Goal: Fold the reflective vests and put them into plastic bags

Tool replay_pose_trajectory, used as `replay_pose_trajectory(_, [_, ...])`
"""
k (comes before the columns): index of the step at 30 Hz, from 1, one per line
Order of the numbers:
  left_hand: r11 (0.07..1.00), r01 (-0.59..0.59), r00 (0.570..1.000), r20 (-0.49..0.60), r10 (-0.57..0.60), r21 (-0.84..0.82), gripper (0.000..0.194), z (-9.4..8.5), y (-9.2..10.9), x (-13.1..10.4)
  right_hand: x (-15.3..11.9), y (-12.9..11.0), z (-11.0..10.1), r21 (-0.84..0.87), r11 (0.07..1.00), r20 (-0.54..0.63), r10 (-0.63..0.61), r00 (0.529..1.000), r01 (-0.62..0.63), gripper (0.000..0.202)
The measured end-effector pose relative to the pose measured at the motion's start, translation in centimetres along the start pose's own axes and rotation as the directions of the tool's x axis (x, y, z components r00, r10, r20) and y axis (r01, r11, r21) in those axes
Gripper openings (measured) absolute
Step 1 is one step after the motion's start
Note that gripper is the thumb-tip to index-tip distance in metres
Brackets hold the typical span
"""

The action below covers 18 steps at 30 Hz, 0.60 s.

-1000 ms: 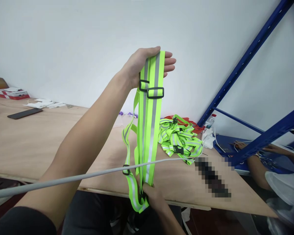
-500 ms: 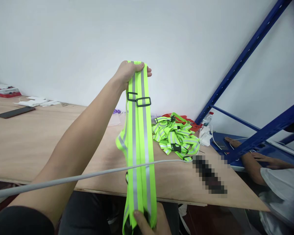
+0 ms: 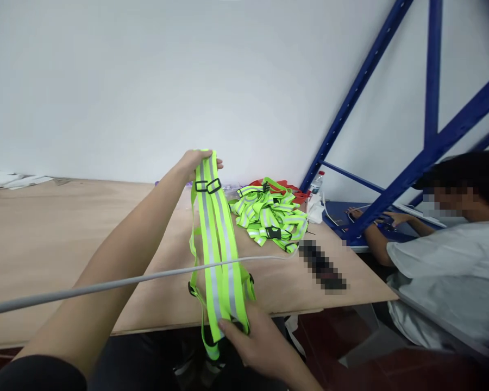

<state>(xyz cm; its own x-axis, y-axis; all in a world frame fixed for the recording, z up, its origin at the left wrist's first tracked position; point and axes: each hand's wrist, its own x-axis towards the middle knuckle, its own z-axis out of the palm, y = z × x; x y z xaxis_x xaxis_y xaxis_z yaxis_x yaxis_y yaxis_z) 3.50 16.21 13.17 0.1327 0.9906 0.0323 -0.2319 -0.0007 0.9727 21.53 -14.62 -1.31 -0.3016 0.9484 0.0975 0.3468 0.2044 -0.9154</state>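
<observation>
Above the pale wooden table [image 3: 85, 222], the left hand [image 3: 192, 163] clamps the neon-green, grey-striped webbing straps [image 3: 206, 222] up top; the right hand [image 3: 256, 339] closes round their lower end. Even tension should keep them flat, untwisted.

Matt neon webbing straps [image 3: 230, 255] with silvery stripes; smooth pale wooden tabletop [image 3: 106, 217].
</observation>
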Motion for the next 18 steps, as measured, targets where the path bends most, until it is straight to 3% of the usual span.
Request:
replay_pose_trajectory(3, [0.996, 0.083, 0.996, 0.012, -0.083, 0.034, 0.019, -1.3, -3.9, 0.4, 2.4, -0.2, -1.0, 0.043, 0.997, 0.049, 0.066, 0.997, -0.068, 0.025])
replay_pose_trajectory(7, [0.965, 0.214, 0.972, 0.067, -0.226, 0.154, 0.033, -2.6, -10.0, -1.4, 5.2, 1.2, -1.8, 0.091, 0.981, 0.093, 0.165, 0.982, -0.173, 0.018])
replay_pose_trajectory(10, [0.928, 0.271, 0.954, 0.06, -0.295, 0.254, 0.033, -3.6, -13.1, -2.4, 6.9, 1.9, -2.7, 0.129, 0.967, 0.09, 0.209, 0.974, -0.219, 0.019])
replay_pose_trajectory(12, [0.907, 0.273, 0.953, 0.036, -0.3, 0.322, 0.033, -4.3, -13.5, -2.3, 8.1, 2.1, -3.3, 0.131, 0.957, 0.089, 0.248, 0.965, -0.258, 0.02])
replay_pose_trajectory(15, [0.867, 0.231, 0.969, -0.025, -0.245, 0.441, 0.032, -5.3, -12.1, -1.9, 9.7, 2.5, -3.9, 0.12, 0.956, 0.105, 0.254, 0.961, -0.266, 0.031])
replay_pose_trajectory(18, [0.823, 0.096, 0.995, -0.044, -0.086, 0.56, 0.021, -5.7, -10.4, -4.1, 10.4, 3.8, -4.2, -0.039, 0.987, -0.024, 0.154, 0.988, -0.155, 0.035])
